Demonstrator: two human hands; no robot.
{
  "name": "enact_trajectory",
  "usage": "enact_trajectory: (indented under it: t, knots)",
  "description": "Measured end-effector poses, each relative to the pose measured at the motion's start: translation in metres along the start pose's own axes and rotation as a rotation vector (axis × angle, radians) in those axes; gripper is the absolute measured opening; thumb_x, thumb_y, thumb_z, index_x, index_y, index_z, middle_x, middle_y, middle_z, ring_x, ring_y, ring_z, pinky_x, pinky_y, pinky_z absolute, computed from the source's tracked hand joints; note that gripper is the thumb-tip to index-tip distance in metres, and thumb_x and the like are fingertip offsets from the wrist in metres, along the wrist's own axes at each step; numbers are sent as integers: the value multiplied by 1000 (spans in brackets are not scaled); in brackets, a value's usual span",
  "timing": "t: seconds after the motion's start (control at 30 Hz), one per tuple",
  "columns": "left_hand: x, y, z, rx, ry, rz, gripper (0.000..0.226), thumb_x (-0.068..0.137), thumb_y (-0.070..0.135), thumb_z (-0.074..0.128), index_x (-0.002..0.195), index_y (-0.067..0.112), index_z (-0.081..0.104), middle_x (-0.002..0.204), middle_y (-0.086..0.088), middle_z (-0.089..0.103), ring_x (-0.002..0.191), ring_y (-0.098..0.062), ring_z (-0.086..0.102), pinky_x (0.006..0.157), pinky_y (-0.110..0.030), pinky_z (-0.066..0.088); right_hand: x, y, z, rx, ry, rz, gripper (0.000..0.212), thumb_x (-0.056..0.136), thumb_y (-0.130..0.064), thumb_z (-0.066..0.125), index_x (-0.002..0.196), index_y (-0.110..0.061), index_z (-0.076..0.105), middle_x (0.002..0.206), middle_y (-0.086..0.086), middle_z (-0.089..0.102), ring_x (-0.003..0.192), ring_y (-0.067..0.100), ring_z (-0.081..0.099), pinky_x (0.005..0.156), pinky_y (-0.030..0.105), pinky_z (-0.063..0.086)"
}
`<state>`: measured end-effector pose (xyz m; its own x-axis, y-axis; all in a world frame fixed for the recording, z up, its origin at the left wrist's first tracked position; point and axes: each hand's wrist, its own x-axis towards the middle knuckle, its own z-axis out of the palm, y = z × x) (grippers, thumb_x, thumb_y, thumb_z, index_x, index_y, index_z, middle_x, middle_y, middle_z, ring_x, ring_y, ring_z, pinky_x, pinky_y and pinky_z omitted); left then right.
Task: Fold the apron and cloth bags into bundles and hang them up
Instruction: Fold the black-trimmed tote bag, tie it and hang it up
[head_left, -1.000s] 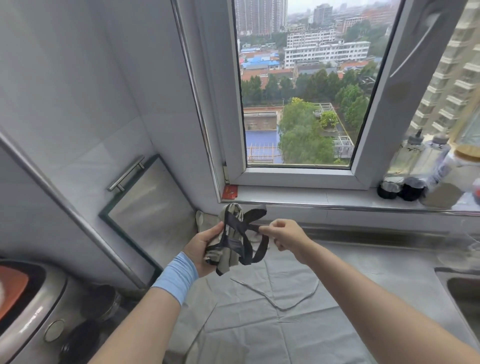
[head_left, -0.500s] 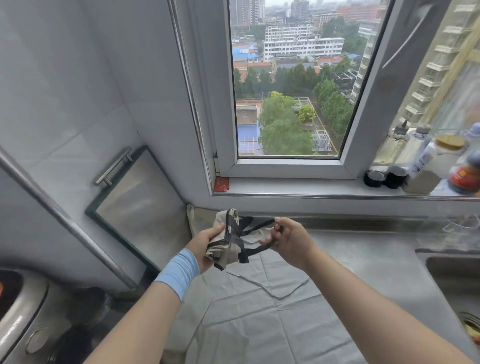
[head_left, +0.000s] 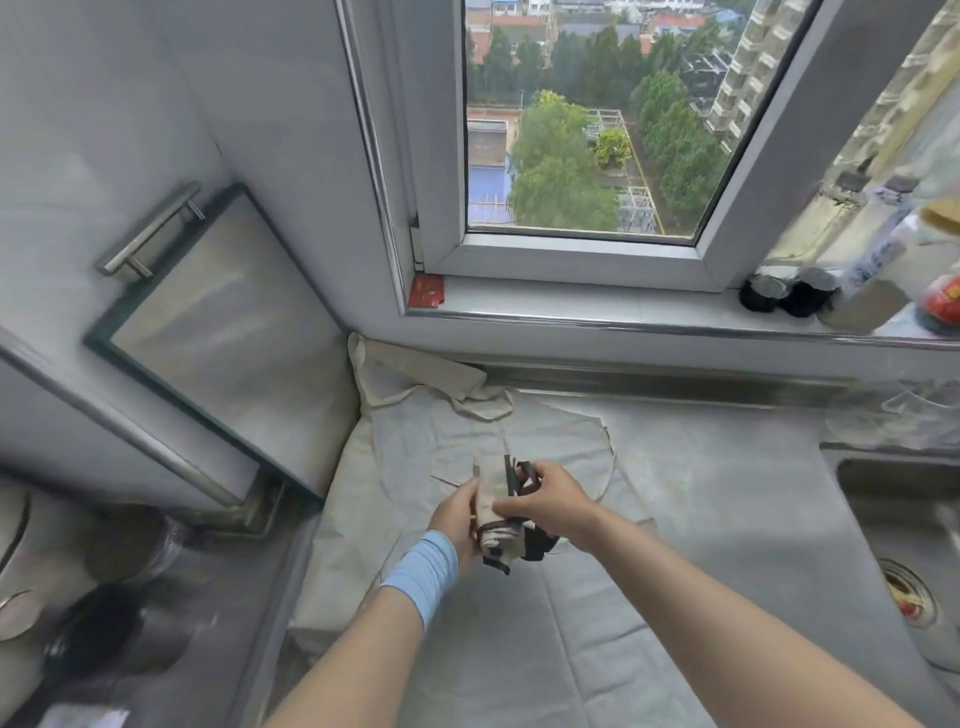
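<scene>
Bundle (head_left: 491, 501) of beige cloth wound with a dark strap (head_left: 536, 546) hangs over the pale cloth (head_left: 519, 649) spread on the counter (head_left: 753, 431); the left grip (head_left: 453, 526) clasps it, the right grip (head_left: 555, 501) pinches the strap.

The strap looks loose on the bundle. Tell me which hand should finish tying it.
Right, probably. The right hand pinches the dark strap atop the bundle, while the left hand holds the bundle itself; releasing that grip might unroll it.
</scene>
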<state>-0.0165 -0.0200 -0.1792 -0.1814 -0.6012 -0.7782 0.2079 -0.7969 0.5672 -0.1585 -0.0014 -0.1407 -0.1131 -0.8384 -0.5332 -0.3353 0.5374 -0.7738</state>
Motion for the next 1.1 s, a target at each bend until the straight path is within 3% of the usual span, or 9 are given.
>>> enact_trajectory:
  t: [0.1,0.2,0.33,0.43,0.57,0.7,0.83,1.0,1.1]
  knots:
    - [9,-19,-4,10,97,-14,35,91,16,50,111,-8,65,95,-21,67,78,-31,65,73,-39,55,6,22,4,-5,-25,32,38,61,-18,87,91,-18,62,83,-1,70,72,13,66,60,24,51]
    - [7,-32,-8,106,108,-13,27,98,14,46,104,-4,65,100,-23,66,89,-32,64,85,-47,53,13,43,13,-56,-16,65,35,62,-22,82,89,-15,60,79,-4,66,70,14,63,67,32,54]
    - [11,-40,-13,345,129,58,19,90,13,54,85,5,71,93,-20,71,88,-32,70,75,-52,59,17,58,21,-191,38,40,41,66,-44,75,89,-15,58,79,-5,63,75,18,61,69,34,49]
    - [13,-42,-15,492,284,133,22,87,17,54,77,11,73,76,-11,73,66,-25,71,64,-46,61,16,58,20,-270,68,8,39,66,-47,74,86,-19,55,81,-5,65,76,16,61,69,33,48]
    - [7,-43,-20,514,473,208,17,87,10,61,76,15,73,64,-9,67,49,-21,59,58,-34,61,17,58,18,-256,62,2,37,67,-45,77,75,-25,46,76,-9,58,66,10,54,56,27,39]
    - [11,-38,-17,628,391,165,15,81,23,60,74,18,72,66,-6,70,45,-20,61,46,-24,52,19,65,17,-134,47,23,34,68,-40,80,77,-25,51,76,-9,61,67,10,56,60,27,44]
    - [17,-35,-16,897,352,108,14,70,30,63,68,18,69,60,-5,61,56,-26,56,55,-21,49,22,72,17,-82,38,27,33,67,-41,80,88,-24,61,85,-8,67,78,11,65,73,31,52]
    - [15,-34,-15,620,362,-37,18,83,16,58,66,12,61,57,-8,57,53,-23,53,56,-27,41,26,72,15,-102,43,41,39,63,-45,81,89,-23,63,86,-7,69,79,11,66,75,35,55]
    - [13,-47,-19,644,392,41,28,87,25,50,64,11,58,64,-10,59,61,-25,54,62,-30,43,27,70,15,-180,43,36,43,58,-52,80,86,-24,62,85,-6,67,78,12,66,71,34,55]
